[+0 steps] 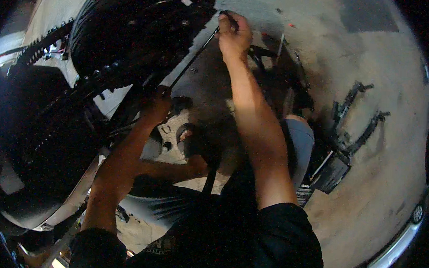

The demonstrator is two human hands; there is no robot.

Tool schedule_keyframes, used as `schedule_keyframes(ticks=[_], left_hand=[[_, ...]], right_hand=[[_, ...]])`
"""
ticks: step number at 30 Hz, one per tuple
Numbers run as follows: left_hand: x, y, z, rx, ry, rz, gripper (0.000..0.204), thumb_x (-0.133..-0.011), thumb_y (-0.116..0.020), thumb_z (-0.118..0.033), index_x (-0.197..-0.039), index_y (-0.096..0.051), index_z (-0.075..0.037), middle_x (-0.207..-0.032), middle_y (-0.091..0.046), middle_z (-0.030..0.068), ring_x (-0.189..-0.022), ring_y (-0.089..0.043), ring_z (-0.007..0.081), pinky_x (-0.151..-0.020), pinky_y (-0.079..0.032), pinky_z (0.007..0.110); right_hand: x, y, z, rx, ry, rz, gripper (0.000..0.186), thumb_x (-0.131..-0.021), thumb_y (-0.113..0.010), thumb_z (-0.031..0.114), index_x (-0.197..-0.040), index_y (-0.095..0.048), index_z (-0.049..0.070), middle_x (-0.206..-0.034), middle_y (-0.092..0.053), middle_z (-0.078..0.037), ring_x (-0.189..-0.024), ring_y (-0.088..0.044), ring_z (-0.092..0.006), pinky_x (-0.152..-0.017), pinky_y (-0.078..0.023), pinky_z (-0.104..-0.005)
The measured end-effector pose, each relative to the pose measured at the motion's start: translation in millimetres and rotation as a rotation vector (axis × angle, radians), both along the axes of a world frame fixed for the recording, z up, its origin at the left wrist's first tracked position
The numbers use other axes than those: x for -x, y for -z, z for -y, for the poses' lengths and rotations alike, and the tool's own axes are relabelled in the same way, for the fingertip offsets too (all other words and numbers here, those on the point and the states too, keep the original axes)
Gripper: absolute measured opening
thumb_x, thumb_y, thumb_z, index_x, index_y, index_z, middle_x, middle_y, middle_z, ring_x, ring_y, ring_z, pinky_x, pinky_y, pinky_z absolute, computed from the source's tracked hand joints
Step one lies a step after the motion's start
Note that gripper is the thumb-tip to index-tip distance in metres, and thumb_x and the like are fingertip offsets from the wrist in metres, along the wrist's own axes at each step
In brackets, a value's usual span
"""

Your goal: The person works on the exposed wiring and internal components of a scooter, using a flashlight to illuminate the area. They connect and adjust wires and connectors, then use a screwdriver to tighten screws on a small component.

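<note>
A long, thin dark bar runs slantwise between my two hands, beside a big dark wheel. My right hand is closed round its upper, far end. Lower down, my left hand closes about the other end, close against the dark parts of a vehicle. Deep shadow hides most of the left fingers and whatever the bar's lower end meets.
Black two-armed metal tools lie on the concrete floor at right, beside a black box. More dark tools lie beyond my right forearm. A black coil spring shows at far left. A light-coloured car stands at lower right.
</note>
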State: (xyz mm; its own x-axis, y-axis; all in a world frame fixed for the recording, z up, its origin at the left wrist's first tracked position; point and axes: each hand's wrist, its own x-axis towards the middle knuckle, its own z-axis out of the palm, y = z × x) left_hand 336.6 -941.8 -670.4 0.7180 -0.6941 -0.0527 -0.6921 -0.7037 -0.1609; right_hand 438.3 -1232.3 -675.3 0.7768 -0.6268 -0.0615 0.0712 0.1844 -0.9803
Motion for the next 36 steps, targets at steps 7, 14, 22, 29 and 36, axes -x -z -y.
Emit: schedule_keyframes(ticks=[7, 14, 22, 29, 36], left_hand=[[-2, 11, -11, 0.322, -0.226, -0.666, 0.021, -0.093, -0.053, -0.016, -0.102, -0.063, 0.000, -0.094, -0.067, 0.0229, -0.082, -0.066, 0.0365, -0.073, -0.052, 0.042], [-26, -2, 13, -0.106, -0.324, -0.630, 0.039, -0.092, -0.060, -0.026, -0.123, -0.059, -0.001, -0.102, -0.068, 0.0205, -0.095, -0.066, 0.0384, -0.083, -0.051, 0.045], [-35, -34, 43, -0.289, -0.386, -0.493, 0.057, -0.093, -0.059, -0.035, -0.139, -0.046, -0.003, -0.122, -0.062, 0.0200, -0.108, -0.062, 0.0358, -0.091, -0.049, 0.046], [-59, -10, 30, -0.376, -0.398, -0.456, 0.064, -0.093, -0.057, -0.044, -0.144, -0.041, -0.008, -0.140, -0.050, 0.0198, -0.123, -0.053, 0.0380, -0.100, -0.044, 0.048], [-64, -18, 68, -0.202, -0.347, -0.537, 0.065, -0.093, -0.058, -0.043, -0.145, -0.040, -0.008, -0.144, -0.045, 0.0199, -0.130, -0.045, 0.0385, -0.107, -0.038, 0.047]], right_hand=[[50, 29, 83, 0.497, -0.309, -0.671, 0.057, -0.082, -0.070, 0.045, -0.123, -0.062, 0.007, -0.116, -0.066, -0.017, -0.114, -0.060, -0.0325, -0.098, -0.046, -0.0397], [114, -12, 257, 0.613, -0.299, -0.495, 0.043, -0.088, -0.068, 0.039, -0.116, -0.067, 0.006, -0.102, -0.071, -0.013, -0.094, -0.067, -0.0242, -0.084, -0.051, -0.0382], [429, -21, 380, 0.437, 0.308, -1.030, 0.035, -0.090, -0.069, 0.027, -0.114, -0.066, 0.002, -0.099, -0.067, -0.007, -0.087, -0.062, -0.0158, -0.077, -0.050, -0.0303], [573, 36, 315, 0.713, 0.255, -1.238, 0.027, -0.087, -0.068, 0.017, -0.113, -0.068, 0.011, -0.106, -0.069, -0.017, -0.094, -0.068, -0.0297, -0.083, -0.052, -0.0370], [552, 51, 292, 0.911, 0.047, -1.167, 0.027, -0.083, -0.068, 0.016, -0.109, -0.068, 0.010, -0.098, -0.069, -0.019, -0.090, -0.066, -0.0396, -0.078, -0.053, -0.0440]])
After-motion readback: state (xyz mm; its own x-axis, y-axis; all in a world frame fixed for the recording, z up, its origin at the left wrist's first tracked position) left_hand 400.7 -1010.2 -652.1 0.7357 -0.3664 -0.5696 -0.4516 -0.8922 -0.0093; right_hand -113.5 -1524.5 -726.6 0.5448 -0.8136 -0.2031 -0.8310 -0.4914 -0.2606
